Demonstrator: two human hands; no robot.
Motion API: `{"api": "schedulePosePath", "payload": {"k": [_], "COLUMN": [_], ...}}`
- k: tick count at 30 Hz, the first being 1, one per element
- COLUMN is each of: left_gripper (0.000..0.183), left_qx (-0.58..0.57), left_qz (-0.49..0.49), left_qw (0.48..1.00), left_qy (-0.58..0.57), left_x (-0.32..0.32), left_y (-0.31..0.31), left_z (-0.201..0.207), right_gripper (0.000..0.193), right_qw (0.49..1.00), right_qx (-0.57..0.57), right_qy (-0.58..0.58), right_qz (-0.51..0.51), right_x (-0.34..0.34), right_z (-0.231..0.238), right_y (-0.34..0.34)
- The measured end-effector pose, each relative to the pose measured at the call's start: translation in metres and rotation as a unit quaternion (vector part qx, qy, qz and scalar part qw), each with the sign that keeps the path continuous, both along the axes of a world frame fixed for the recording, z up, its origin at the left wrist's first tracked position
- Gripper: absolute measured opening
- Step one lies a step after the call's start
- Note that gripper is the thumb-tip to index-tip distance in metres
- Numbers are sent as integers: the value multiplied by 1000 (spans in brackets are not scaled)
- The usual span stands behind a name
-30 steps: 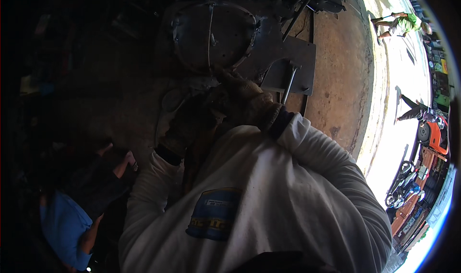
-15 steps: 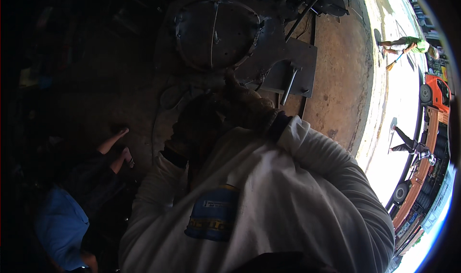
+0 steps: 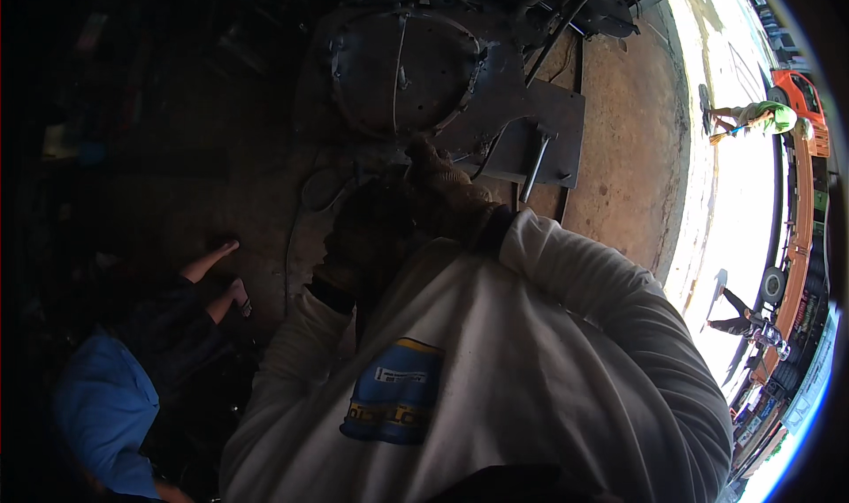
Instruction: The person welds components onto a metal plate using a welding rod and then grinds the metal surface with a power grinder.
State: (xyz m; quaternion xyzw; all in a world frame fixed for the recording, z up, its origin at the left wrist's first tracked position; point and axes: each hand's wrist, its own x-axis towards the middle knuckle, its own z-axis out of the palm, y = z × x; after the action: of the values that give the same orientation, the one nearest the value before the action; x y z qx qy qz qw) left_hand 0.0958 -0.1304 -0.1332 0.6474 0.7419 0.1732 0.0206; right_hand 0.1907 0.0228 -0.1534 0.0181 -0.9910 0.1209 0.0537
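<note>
My right hand [image 3: 447,184], in a worn knit glove, is raised in front of my chest. Its fingers look closed, but what they hold is lost in shadow. Close beside it, my left hand [image 3: 358,233] is a dark shape with its fingers hidden. Just beyond both hands lies a dark steel plate [image 3: 531,105] bearing a round metal ring [image 3: 338,83]. A thin rod [image 3: 395,87] runs across the middle of the ring. To the right of my right hand, a hammer [image 3: 533,171] with a shiny metal handle rests on the plate.
A cable [image 3: 305,193] loops on the floor at left. A person in a blue shirt [image 3: 106,406] is low at left, bare feet towards me. Dark pipes [image 3: 566,16] cross at the top. Outside, right, are a sweeping person [image 3: 765,114], another person [image 3: 752,326] and an orange truck [image 3: 800,180].
My hands stay close together, with only a slight shift. The plate sits slightly lower in view. Outside, the truck has moved up the picture and both people there have moved down it.
</note>
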Motion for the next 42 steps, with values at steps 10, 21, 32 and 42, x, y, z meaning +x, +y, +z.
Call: {"api": "schedulePosePath", "payload": {"k": [10,21,32,42], "left_gripper": [53,55,48,55], "left_qx": [-1,42,2,-190], "left_qz": [4,-8,29,29], "left_qw": [998,998,995,978], "left_qy": [-56,-56,-92,-85], "left_x": [-6,-14,-16,-9], "left_y": [4,0,3,21], "left_z": [-6,-6,-35,2], "right_gripper": [24,27,49,63], "right_qw": [980,739,808,969], "right_qx": [-184,-622,-507,-201], "right_qy": [63,78,187,63], "right_qz": [-43,-249,-236,-130], "right_x": [-11,-23,-32,-29], "right_z": [-3,-36,-38,-18], "right_y": [-6,-20,-25,-4]}}
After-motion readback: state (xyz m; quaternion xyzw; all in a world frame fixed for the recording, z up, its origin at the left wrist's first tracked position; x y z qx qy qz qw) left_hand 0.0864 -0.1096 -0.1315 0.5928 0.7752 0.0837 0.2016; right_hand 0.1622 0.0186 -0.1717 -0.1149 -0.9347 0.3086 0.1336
